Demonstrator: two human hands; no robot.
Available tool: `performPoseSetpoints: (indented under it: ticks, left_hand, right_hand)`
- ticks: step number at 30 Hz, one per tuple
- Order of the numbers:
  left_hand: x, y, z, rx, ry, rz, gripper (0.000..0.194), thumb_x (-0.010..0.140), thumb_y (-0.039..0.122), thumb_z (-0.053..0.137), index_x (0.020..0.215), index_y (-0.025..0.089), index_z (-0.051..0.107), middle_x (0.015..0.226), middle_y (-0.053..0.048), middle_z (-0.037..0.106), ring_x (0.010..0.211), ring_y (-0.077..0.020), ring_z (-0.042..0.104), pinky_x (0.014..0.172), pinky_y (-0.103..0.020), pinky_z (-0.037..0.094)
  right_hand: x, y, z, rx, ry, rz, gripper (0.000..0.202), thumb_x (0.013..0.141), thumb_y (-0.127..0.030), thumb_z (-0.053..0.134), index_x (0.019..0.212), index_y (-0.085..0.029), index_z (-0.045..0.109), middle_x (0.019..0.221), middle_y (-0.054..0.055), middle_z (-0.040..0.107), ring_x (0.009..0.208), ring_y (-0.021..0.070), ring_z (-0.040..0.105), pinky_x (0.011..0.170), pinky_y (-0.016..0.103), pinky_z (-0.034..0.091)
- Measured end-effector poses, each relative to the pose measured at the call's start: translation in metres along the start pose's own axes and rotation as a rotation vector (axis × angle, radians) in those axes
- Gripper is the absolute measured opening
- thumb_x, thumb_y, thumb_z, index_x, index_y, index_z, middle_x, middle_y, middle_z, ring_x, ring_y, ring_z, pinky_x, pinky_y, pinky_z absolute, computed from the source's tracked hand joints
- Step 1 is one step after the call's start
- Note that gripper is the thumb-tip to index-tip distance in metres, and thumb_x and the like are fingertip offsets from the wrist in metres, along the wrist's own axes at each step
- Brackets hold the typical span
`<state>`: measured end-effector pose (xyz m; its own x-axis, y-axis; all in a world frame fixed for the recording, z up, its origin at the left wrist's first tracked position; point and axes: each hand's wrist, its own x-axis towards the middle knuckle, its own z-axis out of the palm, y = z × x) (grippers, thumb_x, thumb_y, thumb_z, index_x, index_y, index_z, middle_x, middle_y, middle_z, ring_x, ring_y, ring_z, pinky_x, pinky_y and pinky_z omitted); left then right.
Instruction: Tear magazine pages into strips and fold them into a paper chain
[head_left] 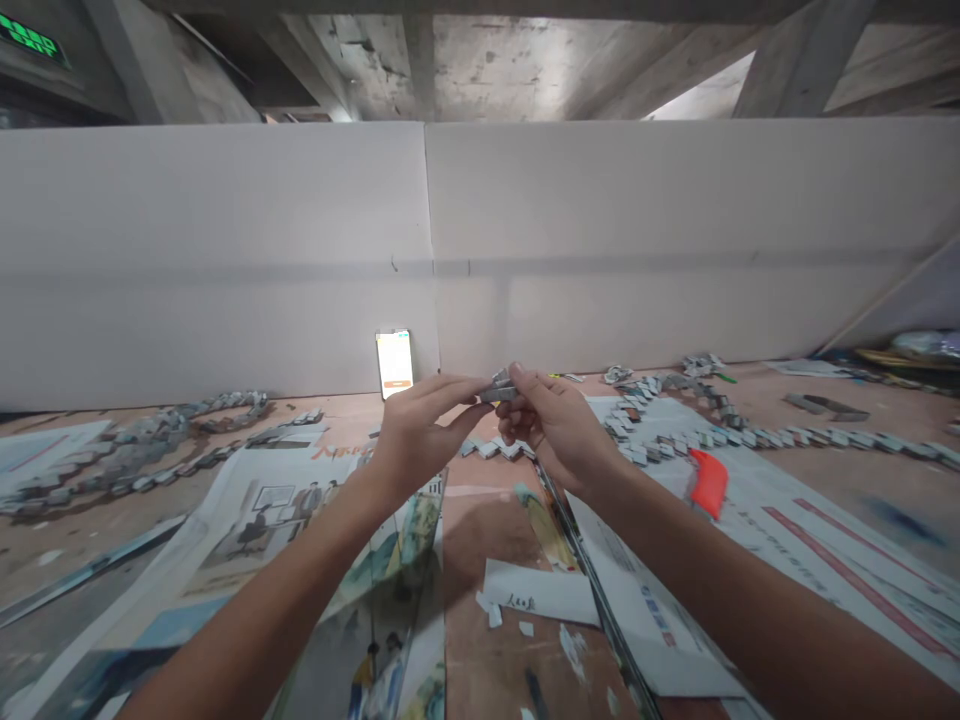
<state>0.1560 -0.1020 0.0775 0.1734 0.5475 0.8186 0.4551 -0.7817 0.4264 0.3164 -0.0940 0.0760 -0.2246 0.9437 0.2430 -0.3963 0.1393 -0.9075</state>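
Observation:
Between my two hands, at the middle of the view, is a small folded paper piece [498,388], grey with a bit of yellow. My left hand [431,415] pinches its left end between thumb and fingers. On the right side, my right hand [555,420] grips it with the thumb on top and the other fingers curled below. A zigzag folded paper chain [495,449] lies on the table just below and behind the hands. Below the hands, a white paper strip [540,592] and small paper scraps lie on the brown tabletop [480,540].
A lit phone [395,364] leans on the white partition [300,220]. Long folded chains lie at left [150,440] and right [825,438]. A red-handled object [708,484] rests on newspapers [810,560]. A metal ruler [90,570] lies at left.

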Motion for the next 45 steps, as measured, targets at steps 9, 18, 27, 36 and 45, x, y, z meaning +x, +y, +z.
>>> performPoseSetpoints:
  ticks: [9,18,27,36,45]
  left_hand:
    - [0.003,-0.010,0.000,0.136,0.055,0.236,0.014,0.078,0.019,0.067,0.092,0.020,0.071,0.082,-0.004,0.074,0.073,-0.0156,0.069,0.068,-0.027,0.055]
    - [0.003,0.003,-0.002,0.003,-0.008,0.099,0.018,0.075,0.020,0.071,0.093,0.019,0.068,0.085,-0.004,0.075,0.076,-0.0175,0.071,0.071,-0.027,0.059]
    - [0.004,0.004,-0.006,-0.005,-0.052,-0.037,0.006,0.081,0.021,0.065,0.086,0.019,0.069,0.079,-0.003,0.074,0.071,-0.0150,0.069,0.067,-0.025,0.057]
    - [0.007,0.005,-0.006,-0.194,-0.193,-0.263,0.026,0.079,0.025,0.067,0.104,0.020,0.068,0.088,-0.004,0.074,0.083,-0.0174,0.068,0.077,-0.029,0.054]
    - [-0.004,-0.061,0.002,-0.916,-0.243,-0.926,0.016,0.068,0.024,0.077,0.078,0.013,0.070,0.079,-0.006,0.068,0.073,-0.0142,0.065,0.077,-0.028,0.052]
  right_hand:
    - [0.001,-0.004,-0.007,-0.248,0.006,-0.182,0.031,0.074,-0.048,0.069,0.078,-0.018,0.063,0.061,0.000,0.061,0.051,0.0110,0.055,0.046,0.024,0.044]
    - [0.004,-0.003,-0.014,-0.511,0.044,-0.512,0.014,0.073,-0.031,0.073,0.080,-0.019,0.069,0.074,0.002,0.069,0.068,0.0142,0.063,0.064,0.029,0.052]
    - [0.002,0.000,-0.013,-0.639,0.046,-0.676,0.013,0.075,-0.023,0.071,0.087,-0.019,0.067,0.083,0.002,0.067,0.072,0.0129,0.062,0.066,0.029,0.052]
    - [0.000,0.002,-0.012,-0.712,0.038,-0.719,0.008,0.077,-0.023,0.070,0.083,-0.019,0.067,0.078,0.002,0.067,0.069,0.0128,0.061,0.065,0.029,0.051]
    - [0.010,-0.013,-0.038,-0.949,-0.235,-0.204,0.031,0.084,-0.041,0.058,0.106,-0.021,0.064,0.089,0.006,0.070,0.074,0.0159,0.063,0.061,0.027,0.049]
